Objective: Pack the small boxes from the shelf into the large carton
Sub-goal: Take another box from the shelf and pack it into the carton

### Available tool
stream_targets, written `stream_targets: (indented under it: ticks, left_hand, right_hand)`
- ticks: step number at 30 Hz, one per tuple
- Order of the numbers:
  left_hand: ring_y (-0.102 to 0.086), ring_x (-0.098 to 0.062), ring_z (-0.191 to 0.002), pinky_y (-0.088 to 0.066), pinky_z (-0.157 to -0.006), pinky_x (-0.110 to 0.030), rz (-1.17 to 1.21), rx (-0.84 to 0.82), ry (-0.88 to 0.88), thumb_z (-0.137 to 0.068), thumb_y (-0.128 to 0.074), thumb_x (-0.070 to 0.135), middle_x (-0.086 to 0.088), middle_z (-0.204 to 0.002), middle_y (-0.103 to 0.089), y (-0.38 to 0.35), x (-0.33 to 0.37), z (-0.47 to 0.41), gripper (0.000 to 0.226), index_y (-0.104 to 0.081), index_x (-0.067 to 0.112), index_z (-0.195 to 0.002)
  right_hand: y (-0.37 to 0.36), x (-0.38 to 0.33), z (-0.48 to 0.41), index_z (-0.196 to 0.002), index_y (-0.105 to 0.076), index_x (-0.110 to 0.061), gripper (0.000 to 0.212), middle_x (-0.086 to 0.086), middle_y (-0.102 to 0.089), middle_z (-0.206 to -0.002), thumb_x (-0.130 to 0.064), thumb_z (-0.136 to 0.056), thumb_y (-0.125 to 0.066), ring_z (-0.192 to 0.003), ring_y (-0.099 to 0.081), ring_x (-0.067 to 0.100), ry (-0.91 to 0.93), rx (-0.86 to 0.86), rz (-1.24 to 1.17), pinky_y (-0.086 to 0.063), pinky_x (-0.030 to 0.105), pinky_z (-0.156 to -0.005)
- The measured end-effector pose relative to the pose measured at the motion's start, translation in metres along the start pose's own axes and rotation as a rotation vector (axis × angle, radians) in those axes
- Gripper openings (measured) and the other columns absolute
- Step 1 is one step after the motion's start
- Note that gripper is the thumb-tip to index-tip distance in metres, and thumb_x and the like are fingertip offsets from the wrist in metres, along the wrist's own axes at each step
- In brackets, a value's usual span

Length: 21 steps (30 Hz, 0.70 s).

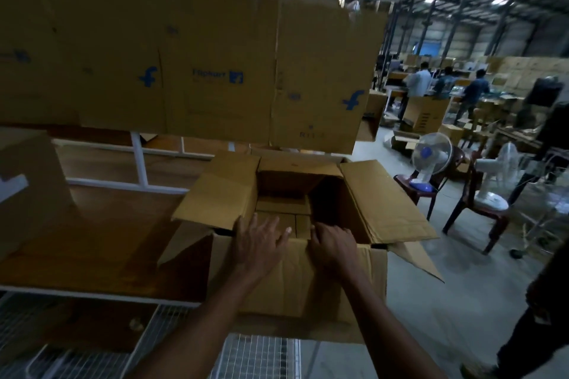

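So both hands are sitting right at the near rim of the carton (295, 274), reaching over it. The left hand (257, 244) is lying flat with fingers spread wide, gripping nothing, just pressing or steadying by the look of it. The right hand (331, 243) is curling its fingers down over the near edge onto the small boxes (286, 218) inside; I can't tell if it's actually gripping one or only nudging it, since the fingertips are dipping out of sight.

The small boxes are lying in a row low in the carton, on the left and near side, and the right half is looking dark and empty. My read: this is the settling step, squaring up the ones already placed, and packing is only partly done.

The carton is standing with all four flaps (220, 191) splayed open, right beside the wooden shelf (101, 237) on the left. Farther back, flat cardboard sheets (191, 64) are hanging across the view.

Next move probably calls for letting go, swinging left to the shelf for another box, then filling that empty right side without knocking the row crooked. I'm not seeing loose small boxes on the shelf from here, it's too dim
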<state>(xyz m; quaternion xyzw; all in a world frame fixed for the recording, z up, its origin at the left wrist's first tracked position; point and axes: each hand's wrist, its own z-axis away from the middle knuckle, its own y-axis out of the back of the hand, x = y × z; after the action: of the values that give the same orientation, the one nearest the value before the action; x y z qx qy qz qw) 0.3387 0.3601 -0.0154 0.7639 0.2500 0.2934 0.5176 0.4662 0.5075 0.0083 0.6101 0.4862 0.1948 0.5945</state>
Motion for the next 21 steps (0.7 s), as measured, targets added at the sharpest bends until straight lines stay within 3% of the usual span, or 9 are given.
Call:
stream_targets:
  ticks: [2,3,5,8,13,18,21]
  left_hand:
    - [-0.023,-0.027,-0.154,-0.003,-0.124,-0.057,-0.020,0.025,-0.019,-0.096,-0.004,0.073,-0.001,-0.161,-0.040,0.003,-0.019,0.011,0.080,-0.039,0.030,-0.154]
    - [-0.020,-0.028,-0.155,-0.003,-0.125,-0.056,-0.019,0.032,-0.030,-0.096,-0.005,0.073,-0.002,-0.163,-0.036,0.007,-0.030,0.015,0.080,-0.037,0.030,-0.155]
    - [-0.018,-0.029,-0.155,-0.004,-0.125,-0.054,-0.021,0.030,-0.031,-0.097,-0.010,0.073,-0.004,-0.165,-0.032,0.017,-0.052,0.022,0.079,-0.035,0.028,-0.157]
    - [-0.023,-0.031,-0.152,-0.008,-0.124,-0.055,-0.051,0.034,-0.025,-0.097,-0.017,0.071,-0.006,-0.163,-0.035,0.028,-0.088,0.030,0.076,-0.038,0.025,-0.154]
    - [-0.025,-0.032,-0.151,-0.014,-0.122,-0.054,0.001,0.074,-0.003,-0.098,-0.028,0.068,-0.008,-0.162,-0.036,0.047,-0.161,0.051,0.072,-0.039,0.022,-0.153]
    - [-0.022,-0.032,-0.154,-0.018,-0.124,-0.056,0.046,0.083,0.094,-0.097,-0.028,0.066,-0.007,-0.166,-0.030,0.074,-0.258,0.076,0.074,-0.027,0.026,-0.159]
    - [-0.024,-0.029,-0.153,-0.021,-0.123,-0.050,0.052,0.094,0.170,-0.098,-0.042,0.054,-0.005,-0.166,-0.030,0.093,-0.328,0.090,0.070,-0.027,0.024,-0.159]
  right_hand:
    - [-0.007,0.003,0.002,-0.108,-0.060,-0.036,0.023,-0.010,-0.069,-0.091,-0.045,-0.105,-0.039,-0.085,-0.064,0.007,-0.014,0.084,-0.014,-0.047,0.046,-0.103]
    - [-0.009,0.001,0.002,-0.109,-0.059,-0.037,0.022,-0.010,-0.068,-0.095,-0.047,-0.103,-0.040,-0.089,-0.064,0.009,-0.029,0.106,-0.010,-0.046,0.046,-0.103]
    - [-0.017,-0.007,0.002,-0.131,-0.056,-0.032,0.035,-0.001,-0.067,-0.123,-0.048,-0.101,-0.045,-0.115,-0.060,0.021,-0.063,0.116,0.046,-0.040,0.049,-0.109]
    - [-0.026,-0.042,0.002,-0.153,-0.041,-0.025,0.054,0.008,-0.044,-0.157,-0.044,-0.102,-0.049,-0.142,-0.041,0.033,-0.068,0.129,0.098,-0.033,0.053,-0.113]
    - [-0.064,-0.146,0.003,-0.160,-0.025,-0.030,0.063,0.010,-0.016,-0.170,-0.053,-0.104,-0.041,-0.155,-0.017,0.038,0.016,0.146,0.030,-0.024,0.060,-0.121]
    - [-0.096,-0.281,-0.003,-0.161,-0.020,-0.030,0.061,0.011,-0.008,-0.172,-0.053,-0.106,-0.035,-0.157,-0.006,0.038,0.223,0.110,0.011,-0.019,0.061,-0.123]
    - [-0.118,-0.362,-0.009,-0.161,-0.024,-0.028,0.066,0.011,-0.008,-0.172,-0.052,-0.101,-0.038,-0.157,-0.005,0.039,0.369,0.066,-0.054,-0.018,0.060,-0.123]
